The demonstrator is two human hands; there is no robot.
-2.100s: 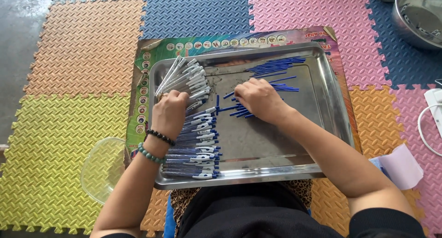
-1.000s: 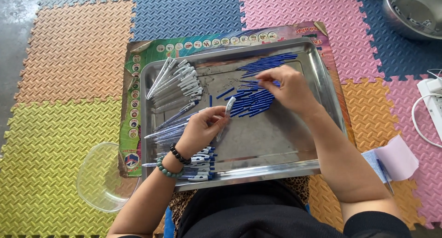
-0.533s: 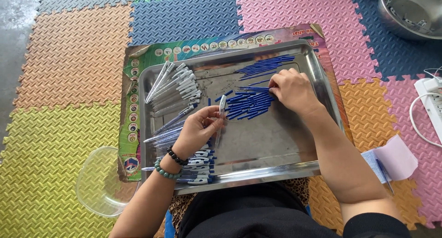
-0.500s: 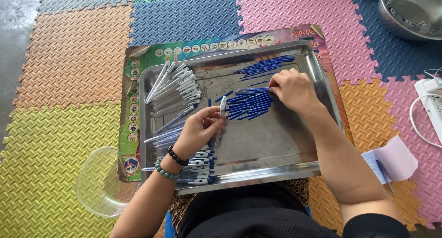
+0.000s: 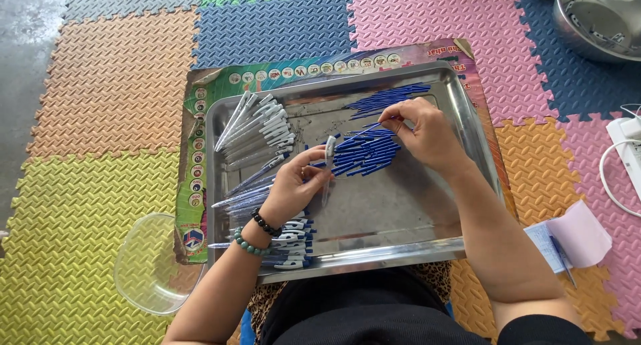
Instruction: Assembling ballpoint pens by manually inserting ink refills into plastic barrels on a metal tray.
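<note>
Steel tray [image 5: 427,251] with pen parts. Left hand [image 5: 294,188] pinches a clear barrel [image 5: 328,161] upright; right hand [image 5: 427,131] pinches a blue refill [image 5: 366,129] above the refill pile [image 5: 364,155] lying between both grips. Finished pens [image 5: 257,128] lie left of the barrel.

1. Floor [image 5: 100,98]: interlocking foam mats, textured; squares of orange, yellow, blue, pink, green.
2. Bare grey concrete [image 5: 27,45] at far left edge.
3. Flattened printed cardboard sheet [image 5: 200,178] laid over the mats, edges torn.
4. Steel basin [image 5: 601,18] top right, on the blue mat.
5. Clear plastic bowl [image 5: 143,265] lower left.
6. White cable [image 5: 617,178] at right edge.
7. Even daylight, soft shadows.
</note>
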